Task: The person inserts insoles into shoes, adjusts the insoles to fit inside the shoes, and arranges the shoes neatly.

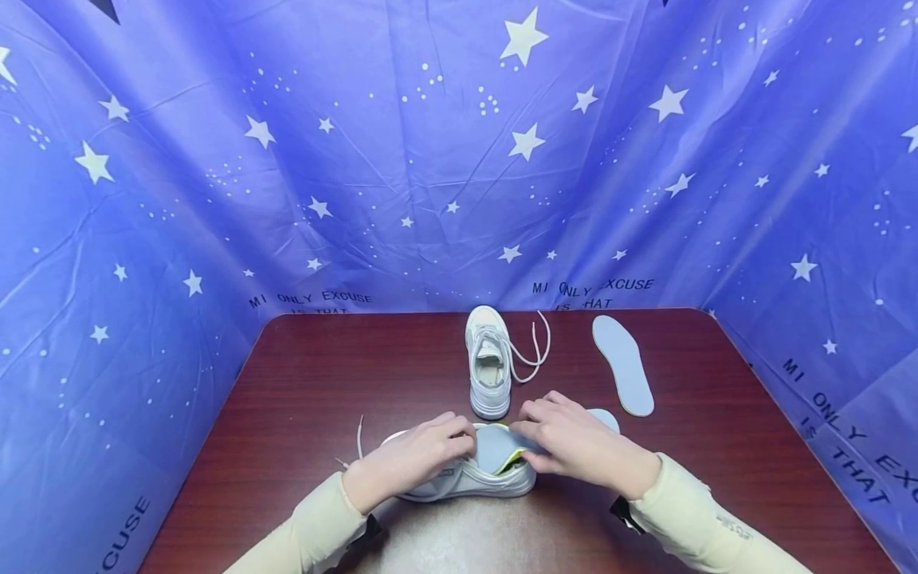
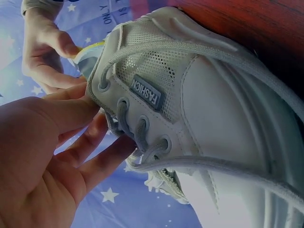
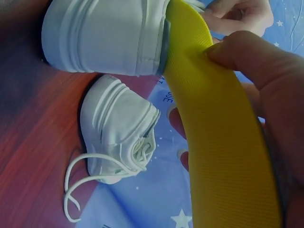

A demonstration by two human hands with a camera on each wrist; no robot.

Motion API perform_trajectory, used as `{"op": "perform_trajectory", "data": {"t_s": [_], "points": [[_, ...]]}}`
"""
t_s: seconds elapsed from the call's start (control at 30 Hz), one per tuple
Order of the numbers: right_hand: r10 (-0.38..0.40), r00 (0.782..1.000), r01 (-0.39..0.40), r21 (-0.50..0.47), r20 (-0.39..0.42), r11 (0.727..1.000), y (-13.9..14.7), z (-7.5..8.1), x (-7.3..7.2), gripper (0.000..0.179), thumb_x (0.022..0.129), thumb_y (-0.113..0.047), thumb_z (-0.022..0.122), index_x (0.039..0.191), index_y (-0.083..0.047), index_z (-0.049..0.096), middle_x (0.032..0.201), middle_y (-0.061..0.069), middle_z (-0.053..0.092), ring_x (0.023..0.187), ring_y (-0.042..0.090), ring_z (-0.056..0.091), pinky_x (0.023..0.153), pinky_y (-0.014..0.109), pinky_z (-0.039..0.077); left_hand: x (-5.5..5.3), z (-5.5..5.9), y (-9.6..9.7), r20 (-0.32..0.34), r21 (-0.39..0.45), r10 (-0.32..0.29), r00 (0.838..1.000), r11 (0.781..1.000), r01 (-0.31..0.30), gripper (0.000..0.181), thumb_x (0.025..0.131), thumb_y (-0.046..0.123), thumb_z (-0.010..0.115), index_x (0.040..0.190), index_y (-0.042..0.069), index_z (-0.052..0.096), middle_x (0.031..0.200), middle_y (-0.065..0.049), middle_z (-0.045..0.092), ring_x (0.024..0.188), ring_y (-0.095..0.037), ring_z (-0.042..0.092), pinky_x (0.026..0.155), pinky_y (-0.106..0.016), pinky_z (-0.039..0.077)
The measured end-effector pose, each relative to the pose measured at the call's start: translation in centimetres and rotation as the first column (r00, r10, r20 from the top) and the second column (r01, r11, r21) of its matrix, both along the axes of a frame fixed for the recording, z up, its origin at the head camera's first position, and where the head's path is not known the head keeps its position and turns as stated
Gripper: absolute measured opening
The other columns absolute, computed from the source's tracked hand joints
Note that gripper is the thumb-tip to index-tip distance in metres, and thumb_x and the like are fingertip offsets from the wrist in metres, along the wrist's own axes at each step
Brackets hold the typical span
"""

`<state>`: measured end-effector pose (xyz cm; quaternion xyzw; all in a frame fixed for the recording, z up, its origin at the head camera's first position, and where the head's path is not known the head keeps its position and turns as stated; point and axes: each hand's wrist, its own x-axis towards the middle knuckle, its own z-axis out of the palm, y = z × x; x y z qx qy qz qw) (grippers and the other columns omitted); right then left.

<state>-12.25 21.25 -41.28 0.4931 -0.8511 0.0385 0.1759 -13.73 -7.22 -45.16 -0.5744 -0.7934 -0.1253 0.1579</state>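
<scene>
A white lace-up sneaker (image 1: 495,483) lies sideways across the near middle of the table, toe to the left. My left hand (image 1: 419,450) grips its upper by the laces, thumb and fingers pinching the eyelet edge (image 2: 102,97) in the left wrist view. My right hand (image 1: 574,442) holds an insole, grey on top (image 1: 493,448) with a yellow underside (image 3: 223,142). Its front part is in the shoe's opening, while the other end sticks out past the heel beyond my right hand. In the right wrist view, the thumb presses on the yellow face and fingertips show behind it.
Another white sneaker (image 1: 491,402) stands behind, toe pointing away, its loose lace (image 1: 536,363) trailing right. A second pale insole (image 1: 622,363) lies flat at the back right. The dark red table (image 1: 323,375) is enclosed by blue star-printed curtains (image 1: 402,159).
</scene>
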Motion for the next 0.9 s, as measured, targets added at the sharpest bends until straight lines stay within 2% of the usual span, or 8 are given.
{"op": "perform_trajectory", "data": {"t_s": [0.17,0.5,0.67,0.9], "points": [[-0.010,1.000,0.010,0.020,-0.016,1.000,-0.5,-0.4,0.0,0.034,0.077,-0.029,0.085,0.104,-0.009,0.076,0.085,-0.005,0.057,0.078,0.012,0.055,0.076,0.030,0.044,-0.1,-0.2,0.0,-0.003,0.011,-0.007,1.000,1.000,0.007,0.021,0.086,0.002,0.073,0.101,0.016,0.068,0.111,0.004,0.062,0.102,-0.011,0.061,0.093,-0.019,0.050],[-0.008,0.997,0.005,-0.041,-0.074,0.999,-1.9,-1.7,0.1,0.032,0.076,-0.029,0.086,0.101,-0.011,0.075,0.084,-0.006,0.057,0.082,0.015,0.057,0.086,0.040,0.046,-0.2,-0.4,0.0,-0.012,0.036,-0.024,1.000,0.999,0.025,0.020,0.087,0.002,0.073,0.101,0.015,0.068,0.110,0.003,0.063,0.102,-0.012,0.061,0.092,-0.019,0.051],[-0.017,0.999,0.016,-0.031,-0.043,0.999,-2.0,-1.8,0.3,0.041,0.078,-0.033,0.087,0.108,-0.008,0.075,0.092,-0.003,0.063,0.086,0.015,0.060,0.087,0.038,0.047,-0.2,-0.6,0.0,-0.015,0.037,-0.020,1.000,0.999,0.020,0.020,0.086,0.002,0.073,0.100,0.016,0.068,0.110,0.004,0.062,0.101,-0.011,0.061,0.091,-0.019,0.051],[-0.073,0.996,0.072,0.010,0.054,0.997,-0.6,-1.2,0.6,0.055,0.079,-0.045,0.085,0.117,-0.007,0.073,0.100,-0.003,0.067,0.092,0.013,0.062,0.088,0.036,0.047,-0.2,-0.5,0.0,-0.009,0.039,-0.023,1.000,0.999,0.024,0.022,0.086,0.002,0.074,0.101,0.016,0.069,0.111,0.004,0.063,0.103,-0.011,0.061,0.093,-0.019,0.051]]}}
